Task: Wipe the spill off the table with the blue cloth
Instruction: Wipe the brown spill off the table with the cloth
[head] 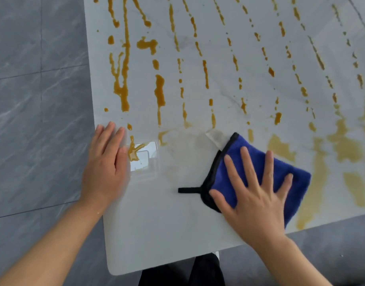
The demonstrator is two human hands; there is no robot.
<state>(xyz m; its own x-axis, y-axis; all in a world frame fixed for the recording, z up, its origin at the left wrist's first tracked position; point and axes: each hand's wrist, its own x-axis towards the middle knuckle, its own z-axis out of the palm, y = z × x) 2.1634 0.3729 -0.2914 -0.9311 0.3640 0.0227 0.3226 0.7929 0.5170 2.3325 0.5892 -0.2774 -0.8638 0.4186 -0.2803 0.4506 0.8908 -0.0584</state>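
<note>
Under the flat, spread right hand [258, 195] the blue cloth [284, 178] is pressed to the table [157, 234]; the left hand [105, 166] is laid open, holding nothing. Beyond both hands the orange spill [124, 79] (thick streaks) could be smeared wider by a soaked cloth.

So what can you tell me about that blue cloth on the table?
The blue cloth looks like plush microfibre, deep blue with black edging and a black loop tab lying flat to its left. It lies folded or bunched on the near part of the white table, among smeared orange spill. The right hand presses flat on it, fingers spread.
</note>
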